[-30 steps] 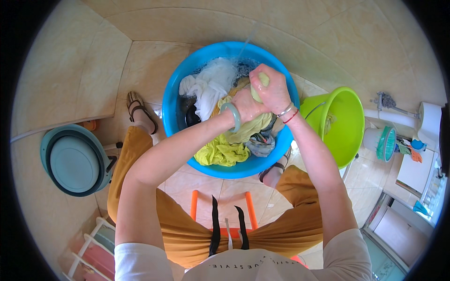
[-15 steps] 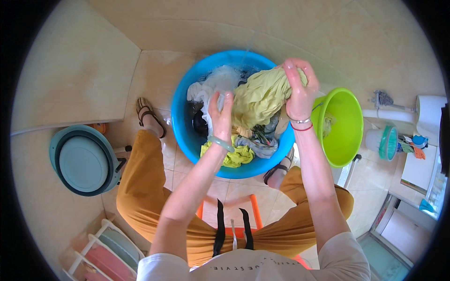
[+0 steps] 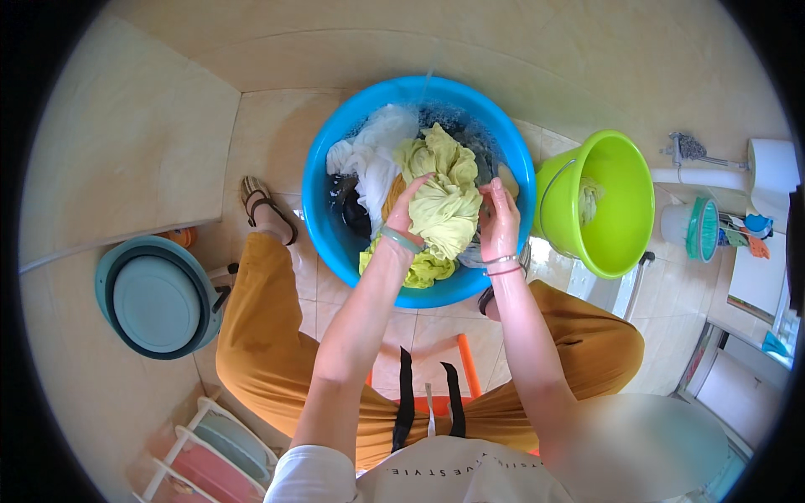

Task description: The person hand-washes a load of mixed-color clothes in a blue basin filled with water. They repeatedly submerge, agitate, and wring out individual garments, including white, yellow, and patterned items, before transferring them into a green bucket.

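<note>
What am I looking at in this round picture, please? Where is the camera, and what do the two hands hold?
The camera sits on a person's head and looks down, so the picture is round and straight lines bend near its edge. The two forearms coming from below belong to that person, who sits with knees apart over a tiled floor. The left hand and the right hand together grip a wet yellow-green cloth above a blue wash basin filled with other laundry, including a white cloth. To the person's right stands a green bucket; to the left lies a grey-blue basin.
</note>
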Motion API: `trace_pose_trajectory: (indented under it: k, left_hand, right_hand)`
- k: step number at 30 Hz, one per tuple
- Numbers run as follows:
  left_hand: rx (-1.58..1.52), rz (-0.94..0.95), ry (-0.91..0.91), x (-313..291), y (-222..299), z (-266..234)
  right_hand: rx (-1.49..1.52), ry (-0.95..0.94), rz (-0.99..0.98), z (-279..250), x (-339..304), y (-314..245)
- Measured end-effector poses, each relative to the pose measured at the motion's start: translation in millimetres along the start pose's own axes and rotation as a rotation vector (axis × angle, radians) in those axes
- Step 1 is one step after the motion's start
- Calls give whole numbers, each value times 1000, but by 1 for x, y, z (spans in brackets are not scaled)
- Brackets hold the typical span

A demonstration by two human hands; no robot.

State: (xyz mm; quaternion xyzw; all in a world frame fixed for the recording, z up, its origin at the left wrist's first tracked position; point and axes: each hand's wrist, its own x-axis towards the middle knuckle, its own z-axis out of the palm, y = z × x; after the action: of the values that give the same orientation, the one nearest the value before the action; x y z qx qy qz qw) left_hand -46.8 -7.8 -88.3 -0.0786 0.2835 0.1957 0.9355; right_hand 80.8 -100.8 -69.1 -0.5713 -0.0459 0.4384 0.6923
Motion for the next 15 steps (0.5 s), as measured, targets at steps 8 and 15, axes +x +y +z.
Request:
trace_pose_trajectory:
  k: [8, 15]
  left_hand:
    - [-145, -77, -35, -24, -38, 14]
    - [463, 37, 182, -34, -33, 22]
  right_hand:
    - [765, -416, 472, 2, 16, 35]
    - [322, -340, 546, 1, 61, 38]
